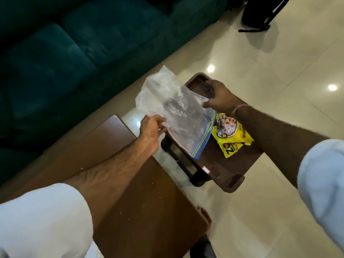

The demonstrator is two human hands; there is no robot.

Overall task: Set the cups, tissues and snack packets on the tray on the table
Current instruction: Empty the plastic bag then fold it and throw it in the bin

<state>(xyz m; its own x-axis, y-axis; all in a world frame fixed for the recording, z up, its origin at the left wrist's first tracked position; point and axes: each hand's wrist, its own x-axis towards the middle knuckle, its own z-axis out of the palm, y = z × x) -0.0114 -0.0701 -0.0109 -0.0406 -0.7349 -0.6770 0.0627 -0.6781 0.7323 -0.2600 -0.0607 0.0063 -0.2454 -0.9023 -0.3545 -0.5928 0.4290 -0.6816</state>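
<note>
both hands pinch the clear zip bag (178,112), left hand (151,127) at one edge, right hand (221,97) at the other, above the brown tray (214,164); yellow snack packets (230,135) lie on it; tilt further and anything left inside might overshoot the rim

I have only one view, from the camera worn on the person's head. It looks forward and steeply down, from above and behind both arms. It is wide-angle, so the sleeves look very large at the bottom corners, while the left hand (151,132) and the right hand (221,96) sit small near the middle. Beyond the hands I see floor and a sofa. No second view exists, so nothing is shared.
</note>
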